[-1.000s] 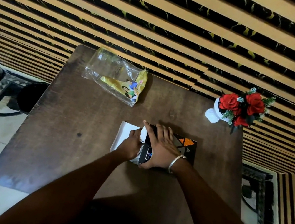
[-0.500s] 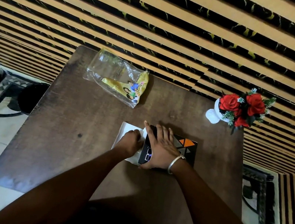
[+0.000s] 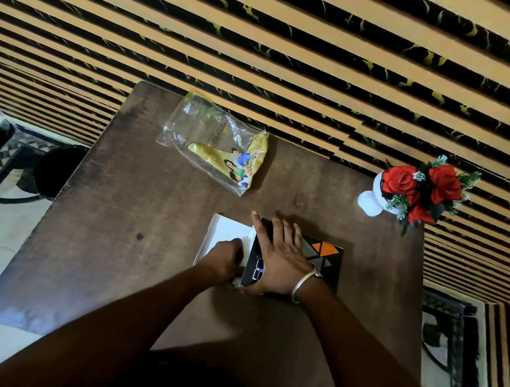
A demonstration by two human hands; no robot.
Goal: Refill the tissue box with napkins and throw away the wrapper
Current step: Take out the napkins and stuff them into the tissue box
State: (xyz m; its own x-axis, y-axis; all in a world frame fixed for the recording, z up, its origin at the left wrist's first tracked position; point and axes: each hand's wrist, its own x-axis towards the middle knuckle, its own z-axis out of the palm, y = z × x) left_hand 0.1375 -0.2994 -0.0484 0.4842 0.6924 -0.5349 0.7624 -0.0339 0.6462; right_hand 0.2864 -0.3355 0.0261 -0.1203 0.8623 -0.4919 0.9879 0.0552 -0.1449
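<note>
home room | wooden table (image 3: 124, 239) | flower vase (image 3: 372, 201) | striped wall (image 3: 272, 44)

only pale, partly hidden letters on the black tissue box (image 3: 324, 255), not legible.

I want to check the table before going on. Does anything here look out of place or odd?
The empty wrapper lies crumpled at the far side of the table, not yet thrown away. The flower vase stands close to the far right edge. The napkins stick out of the tissue box, only partly in.
</note>
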